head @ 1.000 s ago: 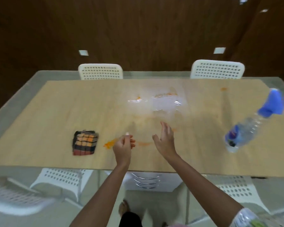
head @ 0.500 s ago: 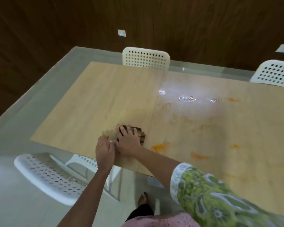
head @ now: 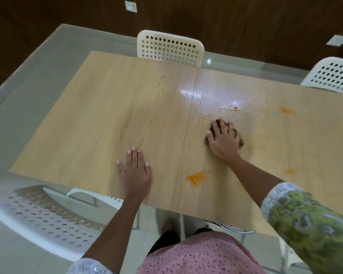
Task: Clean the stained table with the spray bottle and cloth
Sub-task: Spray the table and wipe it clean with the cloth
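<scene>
I have the right hand (head: 223, 140) pressed flat on the cloth (head: 239, 139), fingers spread over it. Wet stains (head: 229, 109) lie just beyond its fingertips; another stain (head: 196, 177) lies nearer me. Left hand (head: 136, 171) rests open, empty, on the table (head: 107, 115).

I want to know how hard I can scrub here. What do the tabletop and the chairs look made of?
Tabletop: looks like pale wood-grain laminate or veneer with a smooth sheen; it reflects light and has a straight seam. Solid wood can't be ruled out. Chairs: seemingly white moulded plastic, with perforated backs.
</scene>
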